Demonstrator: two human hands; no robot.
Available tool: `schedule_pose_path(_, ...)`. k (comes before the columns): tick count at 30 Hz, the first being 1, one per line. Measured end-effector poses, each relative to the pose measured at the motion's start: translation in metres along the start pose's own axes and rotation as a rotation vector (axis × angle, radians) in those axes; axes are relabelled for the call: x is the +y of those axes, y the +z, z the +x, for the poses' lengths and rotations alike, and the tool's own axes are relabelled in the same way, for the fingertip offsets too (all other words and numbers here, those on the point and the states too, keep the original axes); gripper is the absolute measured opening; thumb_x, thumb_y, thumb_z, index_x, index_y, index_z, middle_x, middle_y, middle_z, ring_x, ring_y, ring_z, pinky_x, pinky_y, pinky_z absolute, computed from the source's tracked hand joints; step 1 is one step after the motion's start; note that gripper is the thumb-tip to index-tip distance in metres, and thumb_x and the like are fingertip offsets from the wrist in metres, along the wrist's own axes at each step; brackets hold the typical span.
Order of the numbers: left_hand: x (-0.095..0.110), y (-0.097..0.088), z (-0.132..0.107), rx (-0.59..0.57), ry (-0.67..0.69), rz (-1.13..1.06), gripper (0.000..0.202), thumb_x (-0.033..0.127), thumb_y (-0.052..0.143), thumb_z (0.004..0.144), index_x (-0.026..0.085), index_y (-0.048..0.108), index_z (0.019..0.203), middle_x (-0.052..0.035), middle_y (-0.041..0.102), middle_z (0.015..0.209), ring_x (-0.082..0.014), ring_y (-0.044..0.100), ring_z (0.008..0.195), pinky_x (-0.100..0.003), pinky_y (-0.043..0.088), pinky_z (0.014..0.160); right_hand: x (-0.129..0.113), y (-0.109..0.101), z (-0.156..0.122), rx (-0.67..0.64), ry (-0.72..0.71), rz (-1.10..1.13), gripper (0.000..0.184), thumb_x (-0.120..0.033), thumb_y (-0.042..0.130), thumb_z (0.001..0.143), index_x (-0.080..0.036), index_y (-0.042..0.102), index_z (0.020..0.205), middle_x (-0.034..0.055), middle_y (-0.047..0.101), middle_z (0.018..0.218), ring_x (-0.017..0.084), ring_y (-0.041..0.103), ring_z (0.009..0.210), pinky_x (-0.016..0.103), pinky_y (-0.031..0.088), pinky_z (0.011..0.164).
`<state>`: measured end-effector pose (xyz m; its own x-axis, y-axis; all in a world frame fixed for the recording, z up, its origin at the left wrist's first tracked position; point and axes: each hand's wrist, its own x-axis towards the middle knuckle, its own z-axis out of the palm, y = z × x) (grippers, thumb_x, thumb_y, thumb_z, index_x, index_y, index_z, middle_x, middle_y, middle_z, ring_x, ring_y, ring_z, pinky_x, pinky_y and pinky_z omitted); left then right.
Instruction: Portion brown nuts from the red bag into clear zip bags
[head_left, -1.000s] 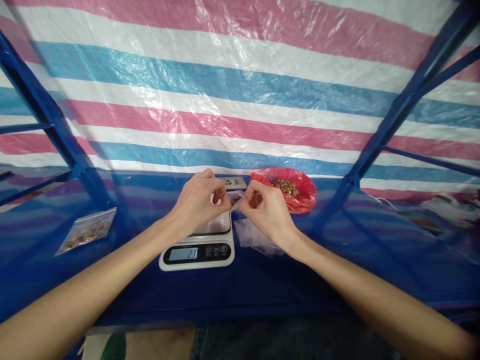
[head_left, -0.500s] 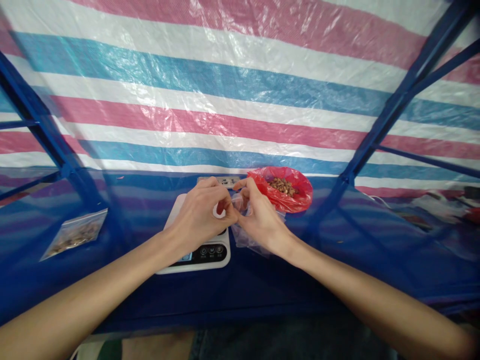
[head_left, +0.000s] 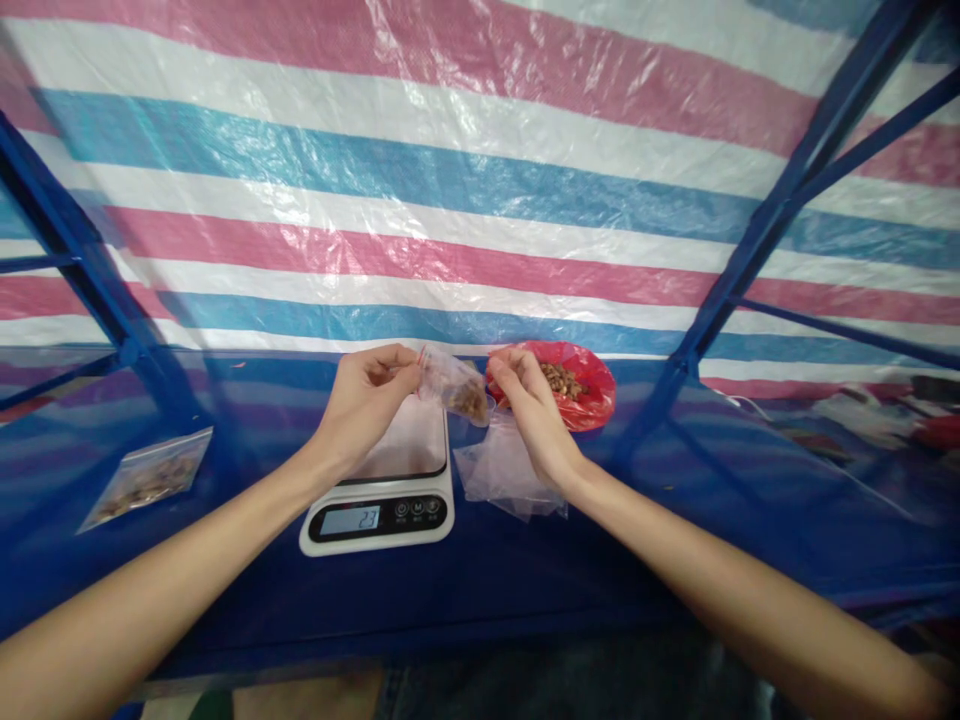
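My left hand (head_left: 375, 395) is closed, pinching the left end of a small clear zip bag (head_left: 450, 378) with brown, nut-like pieces gathered at its right end. The bag hangs tilted over the right edge of a white kitchen scale (head_left: 377, 540), whose display shows what looks like 23. Close to the bag's right end is my right hand (head_left: 536, 410), its thumb and fingertips drawn together; I cannot make out what is between them. Behind that hand lies a red plastic bag (head_left: 600, 405), opened out around loose brown pieces (head_left: 561, 380). Clear plastic bags (head_left: 499, 470) lie under the right wrist.
Another filled zip bag (head_left: 154, 475) lies at the left on the blue tabletop (head_left: 247, 590). Blue metal posts (head_left: 731, 270) rise on both sides before a striped plastic sheet (head_left: 450, 200). Crumpled clear plastic (head_left: 862, 415) sits at the far right.
My hands have moved apart, left hand leftward and right hand slightly rightward. The small filled bag now shows between them, and the scale's plate and display are uncovered.
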<state>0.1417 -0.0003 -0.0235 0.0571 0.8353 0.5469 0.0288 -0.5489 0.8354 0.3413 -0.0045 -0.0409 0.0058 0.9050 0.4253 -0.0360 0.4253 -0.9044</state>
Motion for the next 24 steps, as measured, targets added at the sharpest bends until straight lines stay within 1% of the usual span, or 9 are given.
schedule_pose_path(4, -0.012, 0.002, -0.001, 0.023, -0.071, -0.121, 0.011, 0.023, 0.071, 0.080, 0.016, 0.071, 0.072, -0.0011, 0.071, 0.071, -0.0138, 0.062, 0.067, -0.024, 0.047, 0.066, 0.006, -0.001, 0.008, -0.223, 0.418, 0.451, 0.041, -0.062, 0.069, 0.091, -0.021, 0.064, 0.090, -0.0008, 0.064, 0.077, 0.013, 0.056, 0.065, 0.026, 0.045, 0.058)
schedule_pose_path(7, -0.013, 0.004, -0.003, 0.017, -0.057, -0.121, 0.014, 0.026, 0.072, 0.083, 0.016, 0.071, 0.073, -0.0016, 0.071, 0.071, -0.0149, 0.063, 0.065, -0.027, 0.049, 0.067, 0.002, 0.002, 0.006, -0.291, 0.487, 0.590, 0.031, -0.046, 0.081, 0.085, -0.017, 0.069, 0.089, 0.0010, 0.072, 0.077, 0.012, 0.063, 0.063, 0.023, 0.049, 0.055)
schedule_pose_path(10, -0.013, 0.004, -0.005, -0.028, -0.043, -0.147, 0.021, 0.031, 0.066, 0.091, 0.016, 0.070, 0.076, -0.0012, 0.069, 0.064, -0.0149, 0.062, 0.059, -0.028, 0.049, 0.064, 0.000, 0.002, 0.005, -0.239, 0.428, 0.573, 0.028, -0.037, 0.086, 0.081, -0.016, 0.070, 0.091, 0.0028, 0.076, 0.080, 0.013, 0.068, 0.062, 0.022, 0.050, 0.051)
schedule_pose_path(14, -0.012, 0.001, -0.003, -0.066, -0.013, -0.195, 0.023, 0.031, 0.057, 0.097, 0.016, 0.071, 0.086, -0.0009, 0.066, 0.067, -0.0131, 0.058, 0.057, -0.027, 0.045, 0.059, 0.003, -0.018, 0.025, -0.100, 0.342, 0.453, 0.037, -0.048, 0.084, 0.078, -0.019, 0.062, 0.084, 0.0003, 0.069, 0.071, 0.010, 0.058, 0.048, 0.020, 0.037, 0.038)
schedule_pose_path(16, -0.009, 0.000, -0.003, -0.061, 0.028, -0.158, 0.021, 0.030, 0.056, 0.098, 0.017, 0.070, 0.090, 0.0005, 0.063, 0.068, -0.0122, 0.055, 0.056, -0.026, 0.044, 0.059, 0.003, -0.039, 0.047, 0.029, 0.158, 0.223, 0.044, -0.059, 0.075, 0.083, -0.022, 0.052, 0.078, -0.0035, 0.059, 0.060, 0.009, 0.048, 0.043, 0.020, 0.027, 0.035)
schedule_pose_path(18, -0.005, -0.003, -0.003, -0.059, 0.096, -0.032, 0.019, 0.031, 0.054, 0.100, 0.020, 0.068, 0.092, 0.0024, 0.061, 0.067, -0.0121, 0.055, 0.058, -0.026, 0.044, 0.060, -0.001, -0.065, 0.070, 0.138, -0.086, -0.170, 0.046, -0.068, 0.053, 0.093, -0.025, 0.046, 0.080, -0.0061, 0.051, 0.056, 0.009, 0.041, 0.040, 0.022, 0.025, 0.036)
schedule_pose_path(20, -0.003, -0.008, -0.003, -0.069, 0.180, 0.171, 0.019, 0.031, 0.053, 0.100, 0.021, 0.067, 0.094, 0.0033, 0.061, 0.069, -0.0124, 0.056, 0.061, -0.026, 0.044, 0.063, -0.008, -0.093, 0.090, 0.129, -0.152, -0.325, 0.041, -0.065, 0.057, 0.092, -0.025, 0.050, 0.086, -0.0068, 0.052, 0.055, 0.011, 0.042, 0.042, 0.023, 0.030, 0.041)
schedule_pose_path(22, -0.005, -0.014, -0.001, -0.095, 0.292, 0.394, 0.018, 0.029, 0.052, 0.099, 0.023, 0.068, 0.095, 0.0031, 0.064, 0.072, -0.0131, 0.059, 0.064, -0.026, 0.045, 0.065, -0.018, -0.117, 0.104, 0.049, -0.177, -0.462, 0.036, -0.057, 0.069, 0.086, -0.023, 0.055, 0.084, -0.0046, 0.058, 0.055, 0.013, 0.052, 0.047, 0.025, 0.038, 0.049)
schedule_pose_path(24, -0.012, -0.023, 0.003, -0.127, 0.421, 0.581, 0.018, 0.027, 0.052, 0.096, 0.023, 0.070, 0.095, 0.0020, 0.068, 0.076, -0.0144, 0.062, 0.066, -0.027, 0.046, 0.067, -0.026, -0.133, 0.113, -0.044, -0.194, -0.589, 0.030, -0.047, 0.075, 0.083, -0.022, 0.060, 0.086, -0.0036, 0.060, 0.055, 0.016, 0.057, 0.050, 0.027, 0.041, 0.056)
